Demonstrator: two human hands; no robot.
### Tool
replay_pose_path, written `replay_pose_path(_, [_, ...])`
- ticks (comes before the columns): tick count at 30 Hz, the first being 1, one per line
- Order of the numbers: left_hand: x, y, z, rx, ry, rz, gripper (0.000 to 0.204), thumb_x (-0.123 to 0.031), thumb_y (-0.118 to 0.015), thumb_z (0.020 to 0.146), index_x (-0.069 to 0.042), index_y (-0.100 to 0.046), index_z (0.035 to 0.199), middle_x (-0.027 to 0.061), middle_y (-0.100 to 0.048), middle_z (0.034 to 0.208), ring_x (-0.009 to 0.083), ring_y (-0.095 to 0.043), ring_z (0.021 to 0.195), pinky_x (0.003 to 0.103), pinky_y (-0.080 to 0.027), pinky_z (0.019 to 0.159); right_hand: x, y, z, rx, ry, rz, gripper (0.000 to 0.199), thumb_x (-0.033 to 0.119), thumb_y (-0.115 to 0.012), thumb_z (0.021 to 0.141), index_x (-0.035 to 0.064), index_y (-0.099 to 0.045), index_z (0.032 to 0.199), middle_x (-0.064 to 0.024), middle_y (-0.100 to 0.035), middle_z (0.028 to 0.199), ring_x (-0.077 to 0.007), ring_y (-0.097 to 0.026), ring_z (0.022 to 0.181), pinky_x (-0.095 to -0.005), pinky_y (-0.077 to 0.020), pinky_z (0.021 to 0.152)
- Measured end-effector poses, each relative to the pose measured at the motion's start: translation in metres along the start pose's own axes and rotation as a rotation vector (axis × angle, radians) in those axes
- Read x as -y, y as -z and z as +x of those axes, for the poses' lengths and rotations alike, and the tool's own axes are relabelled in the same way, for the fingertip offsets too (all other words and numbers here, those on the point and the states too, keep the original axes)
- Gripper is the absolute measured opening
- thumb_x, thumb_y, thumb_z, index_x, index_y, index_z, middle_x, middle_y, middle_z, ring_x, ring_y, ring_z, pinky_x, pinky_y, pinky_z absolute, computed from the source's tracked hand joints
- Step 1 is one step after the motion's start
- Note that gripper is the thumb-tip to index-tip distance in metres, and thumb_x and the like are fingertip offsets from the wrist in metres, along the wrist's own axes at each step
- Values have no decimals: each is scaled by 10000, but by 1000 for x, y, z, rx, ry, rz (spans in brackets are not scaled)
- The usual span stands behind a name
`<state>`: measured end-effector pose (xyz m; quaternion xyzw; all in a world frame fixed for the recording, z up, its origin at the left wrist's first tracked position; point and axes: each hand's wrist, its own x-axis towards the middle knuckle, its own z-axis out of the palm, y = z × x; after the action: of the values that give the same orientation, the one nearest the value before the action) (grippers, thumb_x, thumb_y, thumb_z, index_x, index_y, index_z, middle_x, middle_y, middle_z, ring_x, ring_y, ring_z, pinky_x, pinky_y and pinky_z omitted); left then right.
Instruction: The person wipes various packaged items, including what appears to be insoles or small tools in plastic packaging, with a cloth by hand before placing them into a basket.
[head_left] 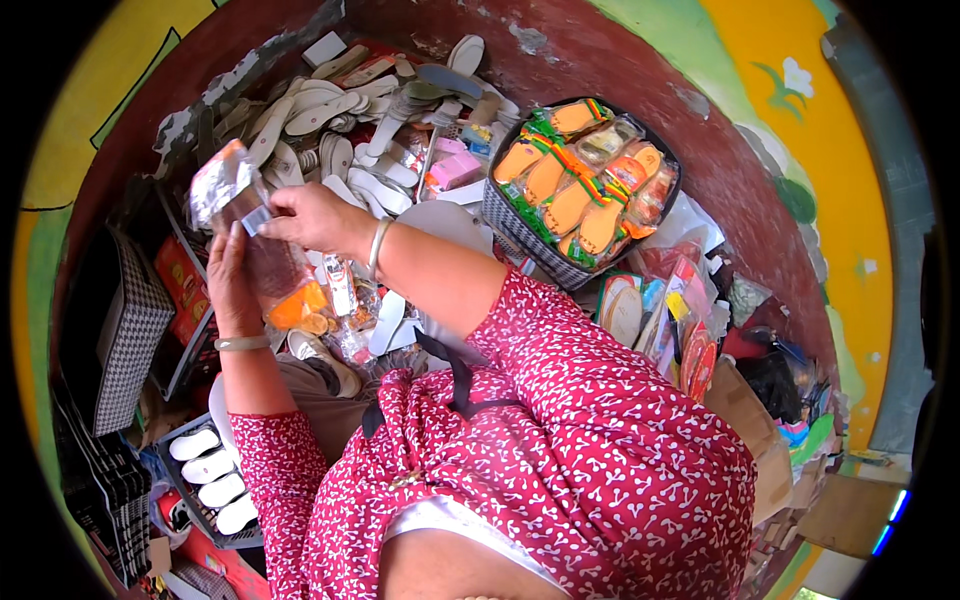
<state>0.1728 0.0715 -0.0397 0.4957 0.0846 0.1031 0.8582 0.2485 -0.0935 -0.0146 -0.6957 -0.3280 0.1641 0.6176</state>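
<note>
- the clear plastic packet (262, 250) holds an orange sole, but glare on the wrap hides most of what is inside.
- left hand (230, 285) is cupped behind the packet, fingers closed along its edge; a bangle sits on the wrist.
- right hand (315, 218) pinches the packet's top near a small white label (256, 219).
- the packet is held up over the lap, in front of the heap of pale insoles (340, 110).
- dark woven basket (520, 235) of wrapped orange soles with green-striped bands sits to the right, near the red wall.
- little free floor shows; a crate of white soles (212, 480) lies lower left, partly cut off by the sleeve.
</note>
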Motion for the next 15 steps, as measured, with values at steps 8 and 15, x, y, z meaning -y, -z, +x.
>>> replay_pose_path(8, [2,-50,-10,72,99,118,356,-244,-536,927,31,-570,1150,101,-625,1019,158,-608,827,267,-505,685,22,180,-111,-522,-117,428,257,111,-573,866,23,-552,1106,-45,-633,929,-127,-621,852,-269,-515,756])
replay_pose_path(15, [13,-45,-5,-15,229,205,301,-240,-563,911,4,-618,1079,67,-645,828,119,-582,585,254,-485,477,-82,412,-337,-1203,-319,421,211,36,-499,874,12,-583,1066,-88,-639,919,-200,-642,779,-326,-540,631])
